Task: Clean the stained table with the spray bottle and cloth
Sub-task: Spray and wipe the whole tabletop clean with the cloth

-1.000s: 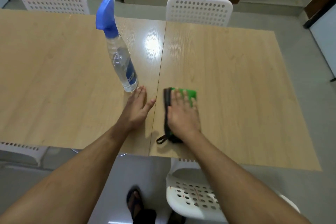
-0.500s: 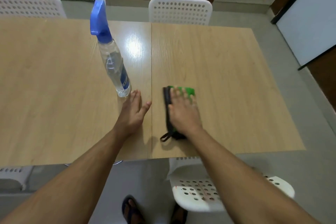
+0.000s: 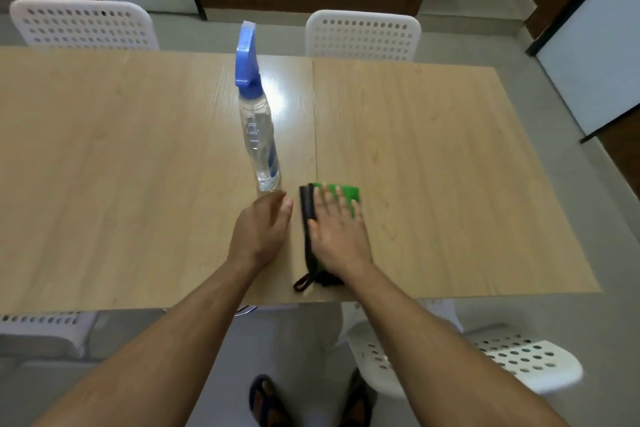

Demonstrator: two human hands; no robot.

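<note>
A clear spray bottle with a blue trigger head stands upright near the middle of the light wooden table. My left hand hovers just in front of the bottle's base, its fingertips almost touching it and holding nothing. A green cloth with a black edge and a black loop lies just right of the seam between the two tabletops. My right hand lies flat on the cloth with its fingers spread, covering most of it. No stain shows clearly on the wood.
White perforated chairs stand at the far left, the far middle, the near right and the near left. My sandalled feet are on the grey floor at the table's near edge.
My left hand has lifted off the table and drawn its fingers together toward the bottle's base. My right hand stays flat on the cloth. The camera view has shifted.
</note>
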